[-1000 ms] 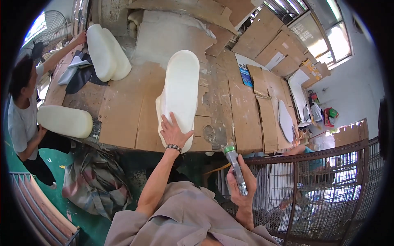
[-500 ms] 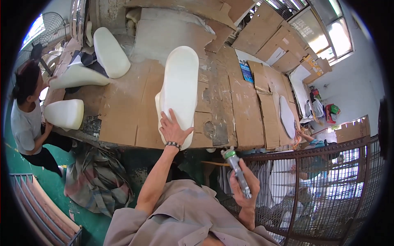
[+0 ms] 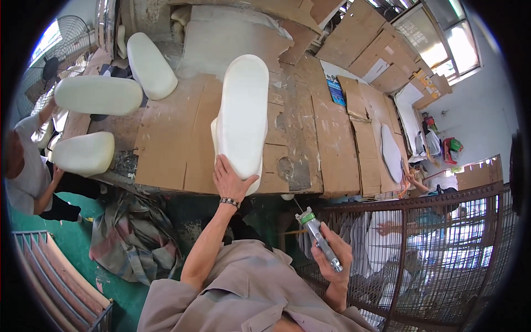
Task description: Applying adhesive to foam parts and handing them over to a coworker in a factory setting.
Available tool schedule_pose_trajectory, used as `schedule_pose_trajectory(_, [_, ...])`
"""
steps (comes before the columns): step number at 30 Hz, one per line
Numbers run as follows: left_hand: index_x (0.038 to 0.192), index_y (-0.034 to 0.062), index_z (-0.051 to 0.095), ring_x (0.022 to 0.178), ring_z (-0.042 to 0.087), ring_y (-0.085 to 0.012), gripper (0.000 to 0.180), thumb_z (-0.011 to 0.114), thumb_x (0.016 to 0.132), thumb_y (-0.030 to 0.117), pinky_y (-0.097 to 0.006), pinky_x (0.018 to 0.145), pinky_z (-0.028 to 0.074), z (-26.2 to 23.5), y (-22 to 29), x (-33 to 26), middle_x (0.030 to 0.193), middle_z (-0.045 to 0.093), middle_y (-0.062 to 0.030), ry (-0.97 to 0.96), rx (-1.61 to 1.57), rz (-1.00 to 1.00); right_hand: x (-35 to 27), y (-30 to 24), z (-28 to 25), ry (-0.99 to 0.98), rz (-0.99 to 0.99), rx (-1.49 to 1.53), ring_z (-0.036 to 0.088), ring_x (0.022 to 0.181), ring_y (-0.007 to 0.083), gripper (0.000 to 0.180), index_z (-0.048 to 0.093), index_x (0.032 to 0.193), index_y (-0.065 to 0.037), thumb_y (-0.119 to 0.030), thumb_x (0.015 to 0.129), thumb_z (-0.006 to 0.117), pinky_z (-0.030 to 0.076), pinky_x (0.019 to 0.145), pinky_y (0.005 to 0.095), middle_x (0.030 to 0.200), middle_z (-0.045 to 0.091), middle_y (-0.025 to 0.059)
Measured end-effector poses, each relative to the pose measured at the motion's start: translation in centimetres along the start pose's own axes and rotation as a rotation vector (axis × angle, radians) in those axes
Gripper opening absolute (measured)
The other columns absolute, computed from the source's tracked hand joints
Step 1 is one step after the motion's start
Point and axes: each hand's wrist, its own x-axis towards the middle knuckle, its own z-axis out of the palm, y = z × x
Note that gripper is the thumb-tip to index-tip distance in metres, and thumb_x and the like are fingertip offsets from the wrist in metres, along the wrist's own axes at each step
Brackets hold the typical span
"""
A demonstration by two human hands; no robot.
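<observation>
A long white foam cushion [image 3: 245, 105] with rounded ends lies lengthwise on the cardboard-covered table. Another pale edge sticks out from under its left side. My left hand [image 3: 229, 181], with a beaded bracelet at the wrist, rests flat on the cushion's near left end, fingers spread. Off the table's front edge, at the right, my right hand [image 3: 333, 250] grips a grey spray gun [image 3: 318, 235] with a green collar. Its head points up and left towards the table, apart from the cushion.
At the left a co-worker [image 3: 33, 166] handles foam cushions [image 3: 98, 95]. Another white piece [image 3: 391, 154] lies at the far right beside another person's hand [image 3: 411, 180]. A wire rack [image 3: 437, 254] stands close on my right; crumpled cloth [image 3: 135, 240] lies on the floor.
The co-worker at the left has turned a foam cushion so its broad face shows. My spray gun has shifted slightly left and down; my left hand stays on the white cushion.
</observation>
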Motion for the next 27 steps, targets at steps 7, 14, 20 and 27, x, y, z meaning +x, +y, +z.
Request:
schedule_pose_trajectory(7, [0.153, -0.0074, 0.020, 0.142, 0.034, -0.0427, 0.114, 0.081, 0.076, 0.050, -0.051, 0.115, 0.031, 0.6, -3.3, -2.0, 0.156, 0.029, -0.0293, 0.028, -0.045, 0.047, -2.0, -0.4, -0.2, -0.005, 0.041, -0.063, 0.065, 0.077, 0.0275, 0.055, 0.059, 0.133, 0.005, -0.001, 0.080, 0.075, 0.053, 0.070, 0.0329, 0.095, 0.066, 0.0196])
schedule_pose_trajectory(14, [0.143, -0.0023, 0.042, 0.132, 0.047, -0.0397, 0.081, 0.077, 0.082, 0.036, -0.044, 0.109, 0.042, 0.2, -13.0, -6.7, 0.146, 0.046, -0.0248, -0.114, -0.052, 0.055, -3.9, 0.6, -1.7, -0.049, 0.069, -0.036, 0.066, 0.077, 0.0288, 0.058, 0.060, 0.132, 0.005, 0.001, 0.077, 0.075, 0.054, 0.072, 0.0332, 0.099, 0.068, 0.0218])
schedule_pose_trajectory(20, [0.125, 0.0062, 0.066, 0.112, 0.065, -0.0351, 0.054, 0.072, 0.081, 0.039, -0.045, 0.096, 0.052, 2.5, -29.3, -16.4, 0.121, 0.068, -0.0205, -0.576, 0.210, -0.443, -4.3, 2.7, -4.0, -0.085, 0.034, -0.022, 0.067, 0.077, 0.0291, 0.059, 0.060, 0.132, 0.004, 0.003, 0.076, 0.074, 0.053, 0.070, 0.0335, 0.094, 0.068, 0.0201])
schedule_pose_trajectory(27, [0.105, 0.0037, 0.073, 0.094, 0.072, -0.0318, 0.041, 0.067, 0.086, 0.040, -0.041, 0.083, 0.058, 4.6, -36.7, -31.5, 0.106, 0.074, -0.0167, -0.721, 0.268, -0.917, -6.3, 5.4, -7.2, -0.189, 0.074, 0.042, 0.069, 0.082, 0.0285, 0.051, 0.061, 0.129, 0.006, -0.004, 0.080, 0.074, 0.053, 0.076, 0.0334, 0.099, 0.069, 0.0207])
